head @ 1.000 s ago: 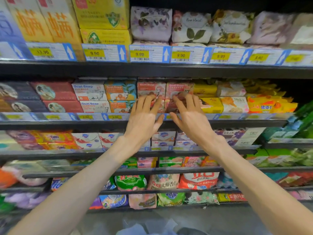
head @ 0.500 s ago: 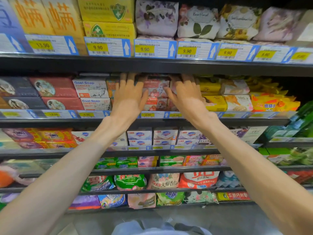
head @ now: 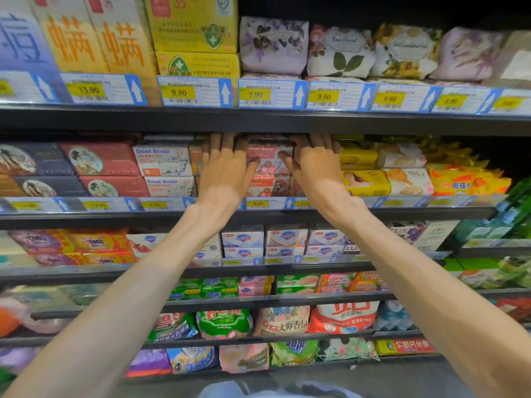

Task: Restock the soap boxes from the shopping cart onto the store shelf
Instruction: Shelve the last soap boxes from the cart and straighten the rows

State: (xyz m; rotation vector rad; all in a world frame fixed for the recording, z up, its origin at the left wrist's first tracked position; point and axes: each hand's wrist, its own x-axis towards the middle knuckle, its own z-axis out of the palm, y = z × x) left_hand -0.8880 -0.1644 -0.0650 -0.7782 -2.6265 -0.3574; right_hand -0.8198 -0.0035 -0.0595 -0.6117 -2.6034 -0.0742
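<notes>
Stocked store shelf (head: 258,216): left hand (head: 227,170) and right hand (head: 316,168), fingers straight, press either side of 2 stacked pink soap boxes (head: 268,168).

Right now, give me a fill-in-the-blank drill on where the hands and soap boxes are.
1. Both hands, left hand and right hand, reach into the ___ shelf from the top.
2. The pink box between the hands reads Goat ___.
3. It sits ___ another pink box.
4. The price tag under that stack reads ___.

Missing words: second; Soap; on top of; 8.00
</notes>
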